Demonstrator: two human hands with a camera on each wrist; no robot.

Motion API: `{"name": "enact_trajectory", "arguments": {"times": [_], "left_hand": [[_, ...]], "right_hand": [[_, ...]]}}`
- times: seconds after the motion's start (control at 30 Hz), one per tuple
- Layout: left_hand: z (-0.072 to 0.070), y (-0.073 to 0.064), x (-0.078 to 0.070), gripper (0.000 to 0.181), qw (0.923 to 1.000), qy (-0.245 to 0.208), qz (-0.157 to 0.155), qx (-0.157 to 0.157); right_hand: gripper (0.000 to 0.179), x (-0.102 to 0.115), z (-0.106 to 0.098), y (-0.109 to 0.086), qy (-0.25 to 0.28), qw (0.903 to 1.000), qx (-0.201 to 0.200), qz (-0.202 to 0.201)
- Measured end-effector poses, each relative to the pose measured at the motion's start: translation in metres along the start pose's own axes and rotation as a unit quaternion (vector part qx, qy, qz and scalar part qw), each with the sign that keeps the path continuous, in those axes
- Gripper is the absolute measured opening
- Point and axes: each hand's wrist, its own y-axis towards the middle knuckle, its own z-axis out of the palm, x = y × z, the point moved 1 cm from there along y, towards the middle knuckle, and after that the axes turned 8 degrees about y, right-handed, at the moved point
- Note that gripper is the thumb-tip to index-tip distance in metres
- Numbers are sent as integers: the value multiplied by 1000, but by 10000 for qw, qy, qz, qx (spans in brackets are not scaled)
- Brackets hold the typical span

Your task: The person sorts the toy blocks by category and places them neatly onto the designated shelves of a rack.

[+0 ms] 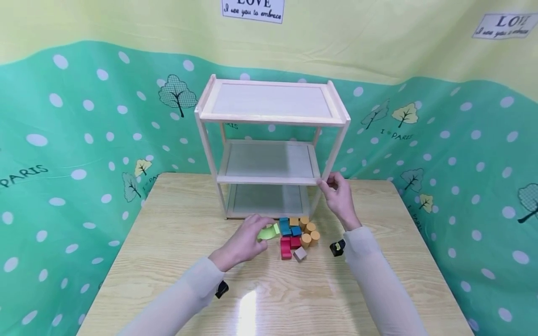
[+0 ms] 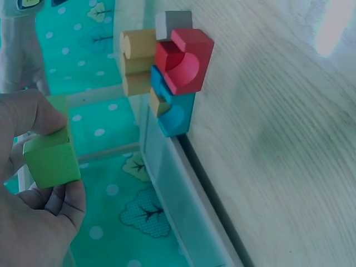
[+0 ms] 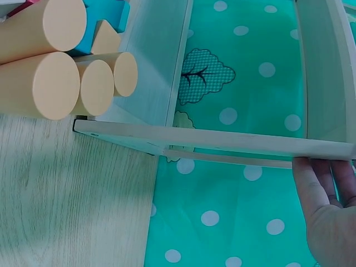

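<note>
My left hand (image 1: 248, 238) pinches a light green block with a curved hollow (image 2: 53, 161) between thumb and fingers, raised just left of a cluster of blocks. In that cluster are a red arch block (image 1: 286, 248), a blue arch block (image 1: 284, 227), a small red block (image 1: 295, 242) and a small blue block (image 1: 296, 231). Several tan cylinders (image 3: 55, 83) stand there too. My right hand (image 1: 339, 200) grips the right front post of a white three-tier shelf (image 1: 269, 180) at the middle tier; the post hides some fingertips in the right wrist view.
A grey block (image 1: 300, 254) and a tan block (image 1: 293, 221) belong to the same cluster, close to the shelf's bottom front edge. The wooden table (image 1: 168, 261) extends around them. Behind stands a green, dotted cloth backdrop (image 1: 105, 140).
</note>
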Motion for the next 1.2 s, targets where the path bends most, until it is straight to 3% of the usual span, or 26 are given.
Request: {"name": "enact_trajectory", "arguments": {"times": [0.17,0.47,1.2], "left_hand": [[-5,1,-1,61,10000,-55,-35,74],[-11,4,-5,61,9998,33,183,86],[-41,14,-17,56,9972,368,627,-153]], "right_hand": [[26,0,-1,-1,25,10000,-8,-4],[27,-1,-1,0,-12,10000,16,14],[29,-3,-1,-1,-4,10000,10,-49]]}}
